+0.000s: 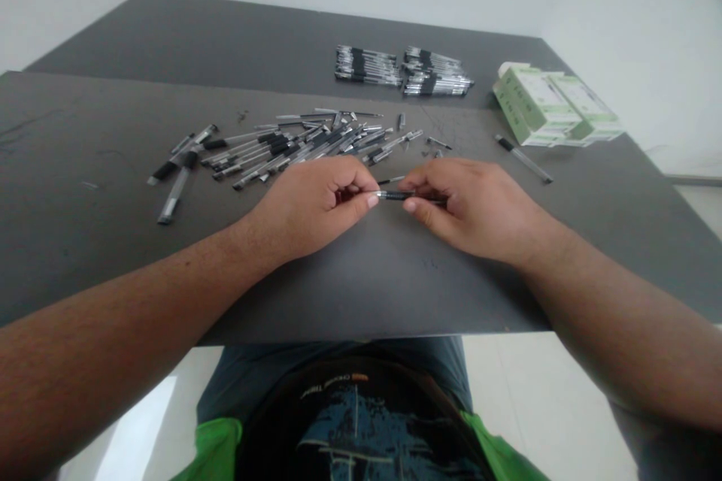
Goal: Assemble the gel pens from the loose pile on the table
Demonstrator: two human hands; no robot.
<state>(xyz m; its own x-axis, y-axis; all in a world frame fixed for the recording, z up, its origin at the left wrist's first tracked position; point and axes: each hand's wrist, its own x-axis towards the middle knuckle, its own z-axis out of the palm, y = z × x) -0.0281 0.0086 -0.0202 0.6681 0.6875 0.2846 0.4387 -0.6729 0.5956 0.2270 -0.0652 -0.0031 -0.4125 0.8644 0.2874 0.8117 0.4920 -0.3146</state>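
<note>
A pen (393,195) with a dark grip section lies level between my two hands, just above the grey table. My left hand (316,199) pinches its left end between thumb and forefinger. On the other end, the thumb and fingers of my right hand (468,203) are closed, hiding part of the barrel. Right behind the hands spreads a loose heap of pen parts (321,139), with clear barrels, black grips and thin refills. A thin refill tip (390,180) shows just behind the held pen.
Bundled pens (368,65) and a second group (434,71) lie farther back. Green and white boxes (535,105) stand at the right, with a single pen barrel (524,159) before them. Several thicker pens (183,173) lie at the left. The table's front edge (372,337) is near my body.
</note>
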